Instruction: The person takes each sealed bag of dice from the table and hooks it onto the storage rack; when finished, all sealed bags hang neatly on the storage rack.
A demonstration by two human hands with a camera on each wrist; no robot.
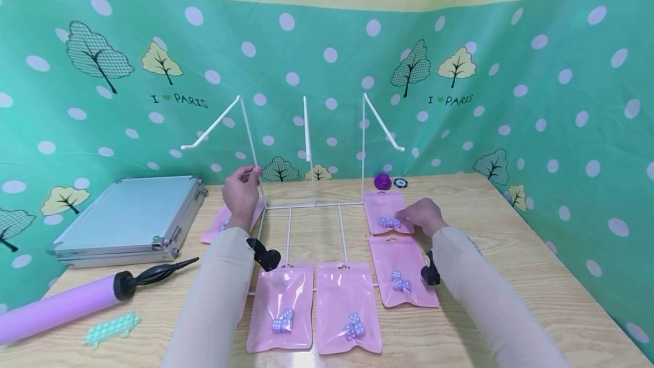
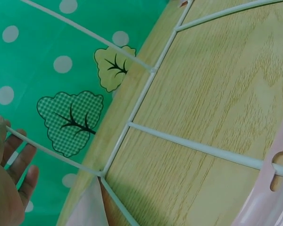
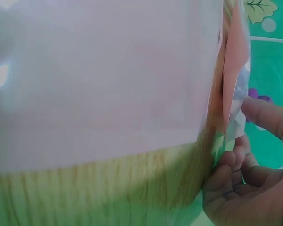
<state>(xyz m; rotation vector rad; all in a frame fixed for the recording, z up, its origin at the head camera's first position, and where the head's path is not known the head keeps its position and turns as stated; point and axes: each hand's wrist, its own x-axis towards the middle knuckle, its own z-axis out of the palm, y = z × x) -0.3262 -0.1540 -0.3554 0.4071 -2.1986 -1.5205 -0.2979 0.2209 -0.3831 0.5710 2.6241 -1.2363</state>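
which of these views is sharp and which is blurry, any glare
Head view: sharp and evenly lit, with wide-angle bending at the edges; soft shadows under the sleeves. Left wrist view: the white wire rack and the light wooden table are crisp. Right wrist view: the pink plastic pouch fills the frame out of focus, with a glare spot at its left; the right hand is blurred too.

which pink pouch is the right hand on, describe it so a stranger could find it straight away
Start at the white wire rack standing mid-table, then look just right of its base, where two pink pouches lie one behind the other. It is the far pouch, nearest the purple ball, with the right hand pinching its near right edge. Unlike its neighbours, its dice sit under the fingertips.
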